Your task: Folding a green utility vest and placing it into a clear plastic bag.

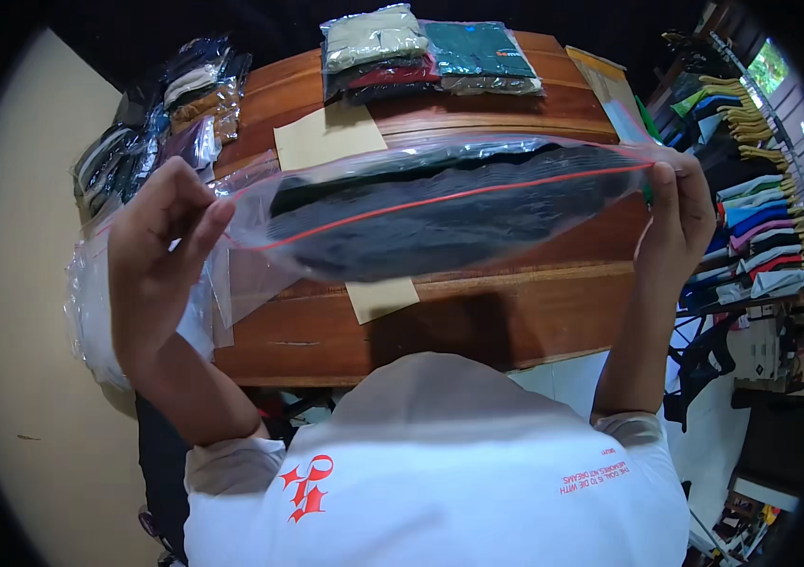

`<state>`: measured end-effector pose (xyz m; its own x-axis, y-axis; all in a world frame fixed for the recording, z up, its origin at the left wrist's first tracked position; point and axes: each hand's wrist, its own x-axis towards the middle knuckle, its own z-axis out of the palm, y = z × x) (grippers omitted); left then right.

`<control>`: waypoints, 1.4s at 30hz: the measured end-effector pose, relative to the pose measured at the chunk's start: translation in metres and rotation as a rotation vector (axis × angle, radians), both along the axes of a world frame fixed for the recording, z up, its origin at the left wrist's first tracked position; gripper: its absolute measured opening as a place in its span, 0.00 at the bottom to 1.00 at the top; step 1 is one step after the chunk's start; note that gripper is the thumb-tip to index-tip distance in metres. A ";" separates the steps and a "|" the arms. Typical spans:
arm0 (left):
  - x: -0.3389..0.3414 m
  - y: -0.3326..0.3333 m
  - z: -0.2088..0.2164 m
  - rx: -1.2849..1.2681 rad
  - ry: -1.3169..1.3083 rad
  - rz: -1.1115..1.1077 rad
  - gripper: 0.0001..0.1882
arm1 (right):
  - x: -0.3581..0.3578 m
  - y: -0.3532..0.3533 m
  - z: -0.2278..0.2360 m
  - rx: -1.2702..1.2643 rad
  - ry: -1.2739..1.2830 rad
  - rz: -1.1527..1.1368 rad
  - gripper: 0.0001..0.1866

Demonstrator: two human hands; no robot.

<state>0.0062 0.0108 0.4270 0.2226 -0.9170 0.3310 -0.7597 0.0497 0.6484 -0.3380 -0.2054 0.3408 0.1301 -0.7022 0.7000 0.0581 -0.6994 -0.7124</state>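
Note:
A clear zip bag (440,203) with red zip lines hangs stretched between my hands, above the wooden table. Inside it lies a dark folded cloth item (421,231), likely a garment, seen through the plastic. My left hand (161,255) pinches the bag's left corner between thumb and fingers. At the other end, my right hand (676,208) grips the right corner by the red zip. The bag's mouth gapes slightly along the middle, between the two edges. Beneath the bag, a tan sheet of card (383,300) shows in part on the table.
Wrapped folded garments (378,52) and a green one (478,52) are stacked at the table's (553,321) far edge. More bagged clothes (199,94) pile up at the far left. Clear plastic bags (90,302) lie left. A rack of hanging clothes (752,227) stands right.

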 end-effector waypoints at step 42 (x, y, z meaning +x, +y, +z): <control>-0.142 -0.066 -0.055 -0.400 -0.331 -0.258 0.09 | 0.017 0.080 0.008 0.138 0.192 0.300 0.05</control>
<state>-0.1360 -0.0549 0.3724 -0.1660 -0.7171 0.6769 -0.8495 0.4526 0.2711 -0.3211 -0.1255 0.3486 0.4636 -0.6992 0.5443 0.1016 -0.5683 -0.8166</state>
